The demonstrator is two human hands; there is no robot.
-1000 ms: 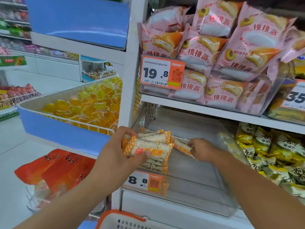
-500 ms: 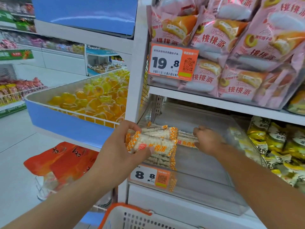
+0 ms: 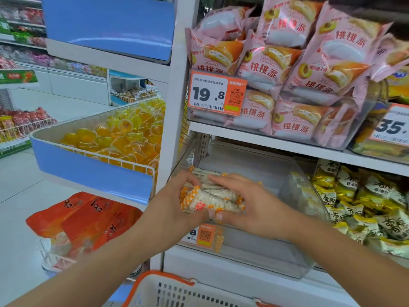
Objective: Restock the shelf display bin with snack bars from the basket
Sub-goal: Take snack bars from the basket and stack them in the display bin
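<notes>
While the left hand [image 3: 170,209] holds a bunch of snack bars [image 3: 210,199] over the clear bin [image 3: 287,260], the right hand [image 3: 254,204] grabs them too.

So the snack bars [image 3: 210,199] are white puffed-rice looking sticks in clear wrappers with orange-and-white checkered ends and a small red logo. A bundle of them sits stacked lengthwise, held up right over the near-left corner of the display bin [image 3: 294,251], with more bars lying flat just behind it, further in on the left. The bin itself is a clear plastic tub on the lower shelf, sloped walls, mostly bare on its right side, with an orange price tag stuck on its front. The basket [image 3: 177,289] is white with an orange rim, only its top edge showing at the very near bottom.
</notes>
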